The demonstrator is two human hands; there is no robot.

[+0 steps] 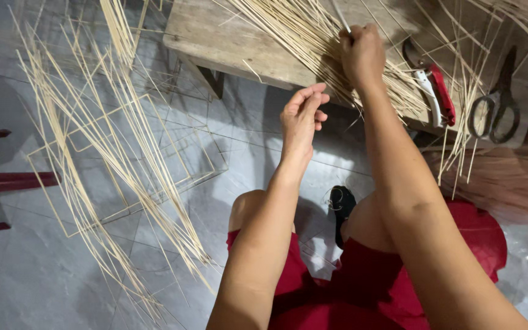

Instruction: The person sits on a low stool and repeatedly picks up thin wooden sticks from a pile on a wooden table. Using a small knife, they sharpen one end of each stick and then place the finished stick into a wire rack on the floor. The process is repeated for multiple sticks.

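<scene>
The right hand (362, 55) is closed around a thin stick drawn from the bamboo strips (300, 36) piled on the table (215, 36). The left hand (300, 119) hovers loosely open, empty, just below the table's edge. Pruning shears (438, 91) and scissors (496, 104) lie nearby.

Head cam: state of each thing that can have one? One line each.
Right hand: fisted, gripping a thin stick above the stick pile on the bench.
Left hand: open, fingers loosely curled, holding nothing.
Scissors: lying flat, blades shut.
Red-handled pruner: lying on bench, shut.
Stick bundle: loose, fanned over the floor.
Stick frames: assembled, on floor.
</scene>
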